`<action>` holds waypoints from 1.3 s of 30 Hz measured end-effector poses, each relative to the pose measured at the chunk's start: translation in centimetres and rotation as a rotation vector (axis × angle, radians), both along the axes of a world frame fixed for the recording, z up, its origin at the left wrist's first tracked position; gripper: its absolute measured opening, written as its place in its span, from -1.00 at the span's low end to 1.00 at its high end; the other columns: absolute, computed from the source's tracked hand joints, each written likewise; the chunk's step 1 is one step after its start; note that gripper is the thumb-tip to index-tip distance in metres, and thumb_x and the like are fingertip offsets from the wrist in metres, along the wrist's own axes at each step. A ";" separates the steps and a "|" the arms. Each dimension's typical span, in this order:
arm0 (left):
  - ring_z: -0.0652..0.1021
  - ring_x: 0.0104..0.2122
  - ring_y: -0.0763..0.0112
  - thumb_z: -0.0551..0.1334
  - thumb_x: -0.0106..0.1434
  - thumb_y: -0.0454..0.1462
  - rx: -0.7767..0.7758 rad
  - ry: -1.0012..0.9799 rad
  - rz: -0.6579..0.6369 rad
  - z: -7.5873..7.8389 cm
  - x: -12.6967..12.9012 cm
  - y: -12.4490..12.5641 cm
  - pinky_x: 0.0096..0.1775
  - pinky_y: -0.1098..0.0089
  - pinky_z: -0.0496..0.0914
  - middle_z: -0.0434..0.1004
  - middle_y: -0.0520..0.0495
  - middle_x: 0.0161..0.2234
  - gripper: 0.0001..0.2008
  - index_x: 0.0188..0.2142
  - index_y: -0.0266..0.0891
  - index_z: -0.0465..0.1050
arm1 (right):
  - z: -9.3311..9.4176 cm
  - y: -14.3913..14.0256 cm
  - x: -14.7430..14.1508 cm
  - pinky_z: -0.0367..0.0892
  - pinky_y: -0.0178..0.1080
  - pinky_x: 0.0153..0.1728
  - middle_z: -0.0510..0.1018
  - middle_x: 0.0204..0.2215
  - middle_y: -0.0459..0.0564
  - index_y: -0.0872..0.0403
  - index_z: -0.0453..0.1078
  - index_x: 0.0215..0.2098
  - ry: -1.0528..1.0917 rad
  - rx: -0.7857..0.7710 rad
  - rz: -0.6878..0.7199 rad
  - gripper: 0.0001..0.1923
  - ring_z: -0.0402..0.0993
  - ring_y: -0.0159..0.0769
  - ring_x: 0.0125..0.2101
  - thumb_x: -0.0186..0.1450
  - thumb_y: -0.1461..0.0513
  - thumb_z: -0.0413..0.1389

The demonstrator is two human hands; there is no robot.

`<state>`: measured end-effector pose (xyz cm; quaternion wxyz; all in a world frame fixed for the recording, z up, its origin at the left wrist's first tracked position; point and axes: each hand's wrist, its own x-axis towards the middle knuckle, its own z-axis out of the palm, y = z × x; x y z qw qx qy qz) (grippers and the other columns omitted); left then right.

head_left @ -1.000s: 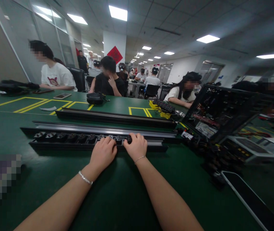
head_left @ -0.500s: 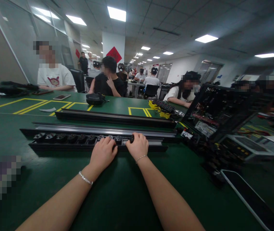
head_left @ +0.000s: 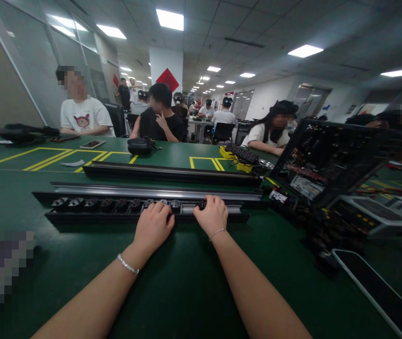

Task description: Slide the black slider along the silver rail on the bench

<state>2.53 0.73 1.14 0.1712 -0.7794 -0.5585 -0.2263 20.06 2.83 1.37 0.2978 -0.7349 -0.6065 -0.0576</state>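
Observation:
A long black rail (head_left: pixel 91 219) with a shiny inner channel lies lengthwise across the green table in front of me. A row of round black plug-like pieces (head_left: pixel 108 204) sits in its left and middle part. My left hand (head_left: pixel 154 225) is closed over the rail's near side, its fingers curled by the pieces and partly hiding some. Farther right, my right hand (head_left: pixel 212 216) grips a single round black piece (head_left: pixel 201 204) at the channel, apart from the row. A bare stretch of channel (head_left: pixel 187 207) shows between that piece and the row.
Two more long black profiles, one with a silvery channel (head_left: pixel 123 190) and one farther back (head_left: pixel 172 175), lie behind the rail. At right stand an open computer case (head_left: pixel 331 160) and a phone (head_left: pixel 373 287). A black pouch (head_left: pixel 140 146) and seated people are across the table.
My right hand has slid a little to the right along the rail with the round piece, widening the gap to the row. My left hand stays at about the same place on the rail.

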 end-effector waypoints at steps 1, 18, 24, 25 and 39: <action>0.40 -0.29 0.26 0.06 0.22 -0.19 -0.003 0.001 -0.001 0.0 0.0 0.0 -0.26 0.27 0.28 0.39 -0.10 -0.33 -0.82 -0.37 -0.20 0.38 | 0.0 0.0 0.0 0.10 -0.12 -0.07 0.41 -0.19 0.10 0.07 0.36 -0.19 0.000 0.000 -0.007 -0.67 0.26 -0.08 -0.09 0.09 0.12 0.06; 0.39 -0.29 0.25 0.05 0.23 -0.18 0.003 0.006 -0.011 -0.1 -0.1 0.2 -0.27 0.26 0.28 0.39 -0.10 -0.33 -0.81 -0.37 -0.19 0.37 | 0.0 -0.2 1.5 0.09 -0.12 -0.06 0.40 -0.16 0.09 0.05 0.36 -0.19 0.010 -0.045 -0.053 -0.66 0.24 -0.10 -0.08 0.10 0.09 0.05; 0.39 -0.29 0.26 0.05 0.22 -0.17 -0.009 -0.020 -0.014 -0.1 -0.3 0.3 -0.26 0.27 0.28 0.40 -0.10 -0.33 -0.80 -0.37 -0.19 0.39 | 0.3 -0.3 1.9 0.13 -0.16 -0.11 0.40 -0.13 0.06 0.01 0.32 -0.11 0.049 -0.084 -0.052 -0.66 0.24 -0.14 -0.08 0.14 0.13 0.02; 0.39 -0.29 0.26 0.05 0.22 -0.17 -0.010 -0.021 -0.015 -0.1 -0.3 0.3 -0.25 0.27 0.28 0.40 -0.10 -0.33 -0.80 -0.36 -0.19 0.39 | 0.3 -0.3 2.0 0.13 -0.16 -0.10 0.40 -0.13 0.07 0.01 0.31 -0.09 0.044 -0.080 -0.044 -0.64 0.24 -0.14 -0.08 0.14 0.13 0.02; 0.40 -0.30 0.24 0.06 0.21 -0.19 -0.027 -0.045 -0.020 0.2 -0.2 0.1 -0.25 0.24 0.29 0.40 -0.12 -0.33 -0.81 -0.38 -0.19 0.40 | 0.0 -0.3 3.2 0.10 -0.10 -0.02 0.40 -0.14 0.10 0.06 0.34 -0.12 0.036 -0.044 -0.077 -0.65 0.25 -0.12 -0.06 0.13 0.14 0.03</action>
